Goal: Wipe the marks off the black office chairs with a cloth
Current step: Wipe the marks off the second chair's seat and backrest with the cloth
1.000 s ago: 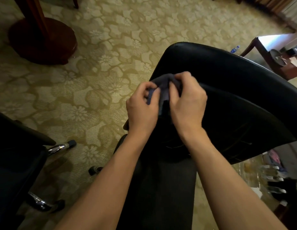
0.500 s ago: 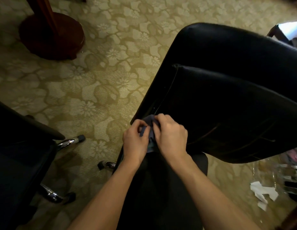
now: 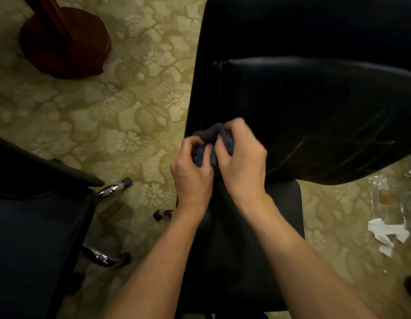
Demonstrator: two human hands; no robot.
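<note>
Cloth [image 3: 212, 143] bunched, mostly hidden between 2 hands [image 3: 217, 166]

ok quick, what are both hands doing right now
Left hand: fingers curled round the bunched dark cloth.
Right hand: also gripping the same cloth, against the black chair.

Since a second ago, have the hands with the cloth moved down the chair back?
Yes. Both hands and the cloth went from the chair back's top edge down toward its lower left edge.

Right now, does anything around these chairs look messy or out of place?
Yes. Torn white paper scraps and a crumpled clear plastic wrapper lie on the carpet right of the black chair, like dropped litter.
</note>
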